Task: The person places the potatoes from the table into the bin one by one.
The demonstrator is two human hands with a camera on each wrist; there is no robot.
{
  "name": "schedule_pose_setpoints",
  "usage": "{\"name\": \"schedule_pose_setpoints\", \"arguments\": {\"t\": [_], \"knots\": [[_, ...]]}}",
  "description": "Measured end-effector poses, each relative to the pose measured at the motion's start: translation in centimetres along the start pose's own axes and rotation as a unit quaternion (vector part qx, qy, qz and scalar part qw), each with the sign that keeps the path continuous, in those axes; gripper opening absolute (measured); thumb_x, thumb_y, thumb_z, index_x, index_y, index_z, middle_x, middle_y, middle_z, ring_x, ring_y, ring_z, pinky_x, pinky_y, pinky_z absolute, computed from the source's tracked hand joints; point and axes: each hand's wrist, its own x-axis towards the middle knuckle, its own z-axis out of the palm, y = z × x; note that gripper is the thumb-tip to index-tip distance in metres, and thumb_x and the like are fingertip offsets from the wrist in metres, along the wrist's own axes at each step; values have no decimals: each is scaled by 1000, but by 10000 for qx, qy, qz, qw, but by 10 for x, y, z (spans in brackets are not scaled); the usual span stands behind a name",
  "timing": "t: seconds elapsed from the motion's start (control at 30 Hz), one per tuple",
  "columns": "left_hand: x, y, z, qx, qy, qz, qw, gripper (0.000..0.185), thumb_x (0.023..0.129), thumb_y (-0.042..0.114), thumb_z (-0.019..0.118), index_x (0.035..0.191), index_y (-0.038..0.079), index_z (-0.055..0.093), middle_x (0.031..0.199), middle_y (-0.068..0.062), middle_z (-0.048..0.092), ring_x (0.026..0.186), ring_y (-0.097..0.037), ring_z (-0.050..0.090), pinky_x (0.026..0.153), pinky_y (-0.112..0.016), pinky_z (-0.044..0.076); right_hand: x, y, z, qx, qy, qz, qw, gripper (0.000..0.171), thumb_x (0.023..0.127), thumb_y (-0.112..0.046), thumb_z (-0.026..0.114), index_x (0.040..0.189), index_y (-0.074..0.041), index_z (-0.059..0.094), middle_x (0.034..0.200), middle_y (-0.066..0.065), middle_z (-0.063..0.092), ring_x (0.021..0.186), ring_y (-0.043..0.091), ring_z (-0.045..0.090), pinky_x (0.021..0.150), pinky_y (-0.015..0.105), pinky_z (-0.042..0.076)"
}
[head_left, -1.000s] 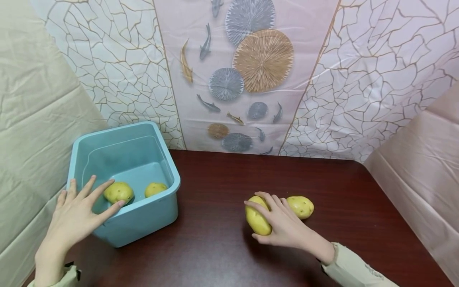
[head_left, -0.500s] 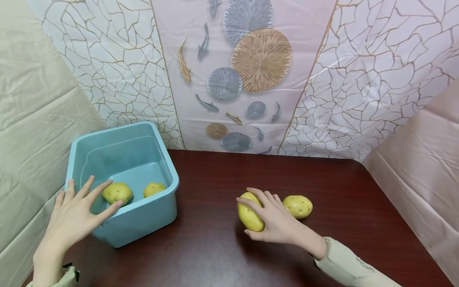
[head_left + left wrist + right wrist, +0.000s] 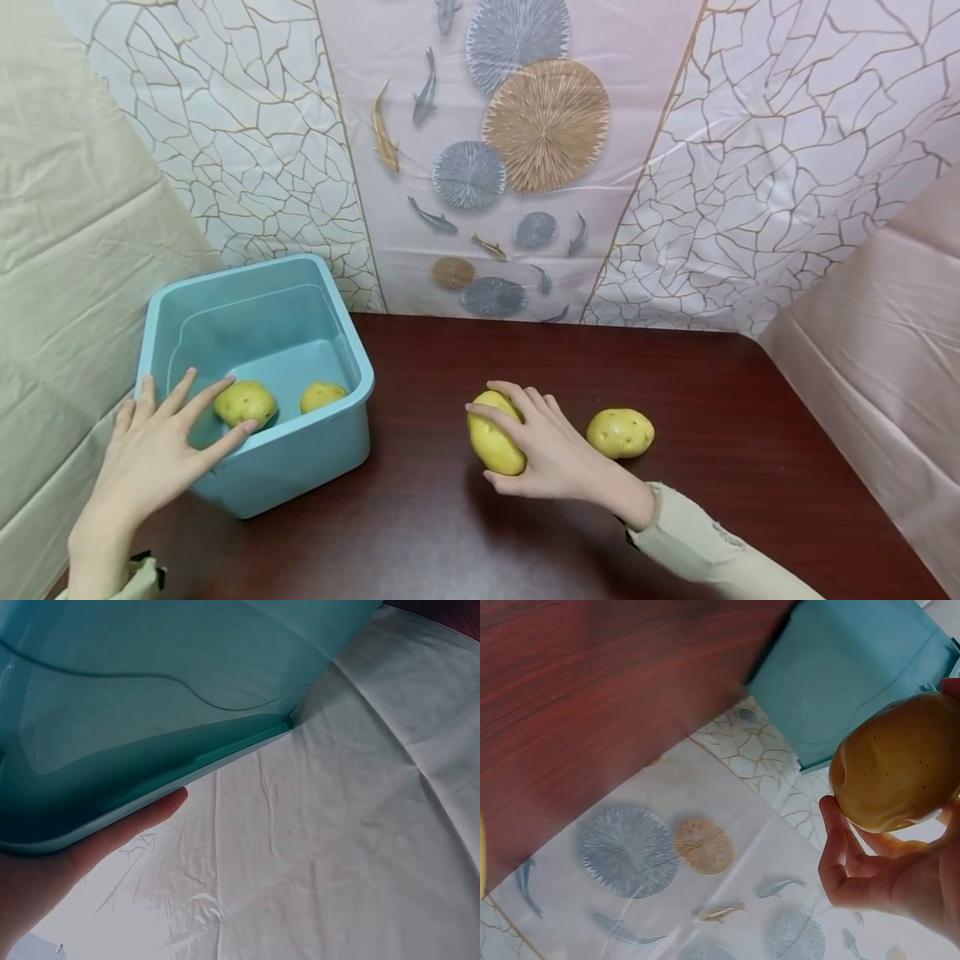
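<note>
Right hand [image 3: 551,454]: curled round the held potato [image 3: 492,437], above the table [image 3: 420,517].
Left hand [image 3: 159,446]: spread wide, touching the blue bin [image 3: 300,467] at 8 o'clock on its rim.
Loose potato [image 3: 620,433]: on the table, 3 o'clock from right hand.
Blue bin: 9 o'clock from held potato, containing two potatoes [image 3: 245,403].

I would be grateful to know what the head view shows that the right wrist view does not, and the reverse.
Only the head view shows the left hand at the rim of the blue tub and two potatoes inside. Only the right wrist view shows the dark-specked side of the held potato. Both show the right hand gripping that potato, the tub, the reddish table and the patterned backdrop.
</note>
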Motion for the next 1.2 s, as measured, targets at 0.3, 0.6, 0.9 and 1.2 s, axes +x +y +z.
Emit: {"name": "schedule_pose_setpoints", "arguments": {"t": [0.3, 0.6, 0.9, 1.2], "knots": [[0, 0, 0, 23, 16, 7, 10000, 72, 79, 59, 51, 136, 18, 36, 138, -32, 27, 122, -64, -1, 94, -68, 6, 10, -5, -1, 104, 230, -88, 9996, 72, 64, -47, 67, 129, -32, 41, 132, 4, 39, 99, 18, 47, 74, 31, 35], [0, 0, 0, -15, 14, 20, 10000, 71, 79, 59, 51, 134, 16, 38, 138, -33, 27, 121, -65, -1, 94, -68, 7, 20, -10, -3, 248, 334, -147, 9990, 73, 64, -48, 67, 130, -31, 41, 134, 2, 37, 101, 18, 46, 74, 32, 36], [0, -1, 1, 19, 0, 1, 10000, 71, 79, 59, 51, 134, 17, 38, 138, -33, 27, 121, -65, -1, 93, -67, 8, 31, -17, -6, 270, 440, -292, 9982, 74, 64, -49, 67, 130, -28, 40, 135, 3, 38, 100, 19, 47, 76, 34, 36], [1, -1, 1, -1, -40, -14, 10000, 71, 79, 59, 51, 134, 16, 38, 139, -32, 26, 121, -65, -2, 93, -68, 8, 39, -22, -8, 360, 529, -325, 9974, 73, 64, -49, 67, 128, -26, 40, 136, 3, 37, 100, 19, 47, 76, 34, 37]]}}
